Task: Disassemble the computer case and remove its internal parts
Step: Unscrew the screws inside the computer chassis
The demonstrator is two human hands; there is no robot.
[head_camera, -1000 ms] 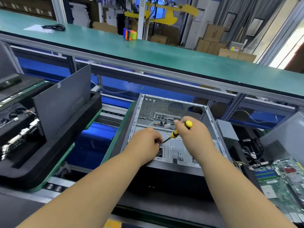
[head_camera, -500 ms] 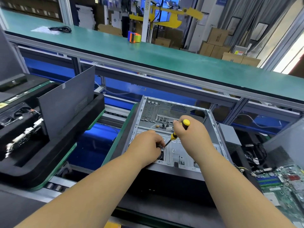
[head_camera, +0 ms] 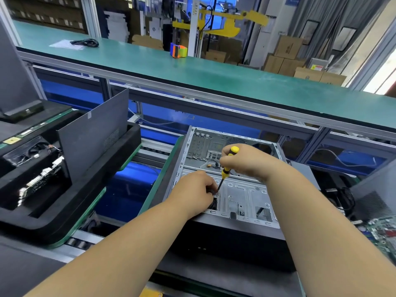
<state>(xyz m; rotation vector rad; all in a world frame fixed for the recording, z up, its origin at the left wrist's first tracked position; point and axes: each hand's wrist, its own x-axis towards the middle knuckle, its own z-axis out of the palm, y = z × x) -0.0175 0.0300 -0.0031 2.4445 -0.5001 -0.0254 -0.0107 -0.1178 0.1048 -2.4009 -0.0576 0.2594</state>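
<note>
An open grey computer case point(head_camera: 246, 196) lies on its side in front of me, its bare metal motherboard tray showing. My right hand point(head_camera: 248, 161) grips a yellow-and-black screwdriver point(head_camera: 226, 170), its tip pointing down-left to a spot near the tray's left front. My left hand point(head_camera: 192, 191) is curled beside the tip, its fingers holding a small dark part at the case's left edge; the part is mostly hidden. A loose cable with a yellow connector point(head_camera: 209, 166) lies deeper in the case.
A detached grey side panel point(head_camera: 92, 136) stands in a black foam tray point(head_camera: 64, 213) at left with a fan and boards. A green motherboard point(head_camera: 381, 228) and cables lie at right. A long green bench point(head_camera: 214, 71) runs behind, holding a tape roll point(head_camera: 178, 51).
The screwdriver has stood up steeper, its handle rising. Both hands stay at the same spot in the case. My head has tilted, so the view shifted slightly.
</note>
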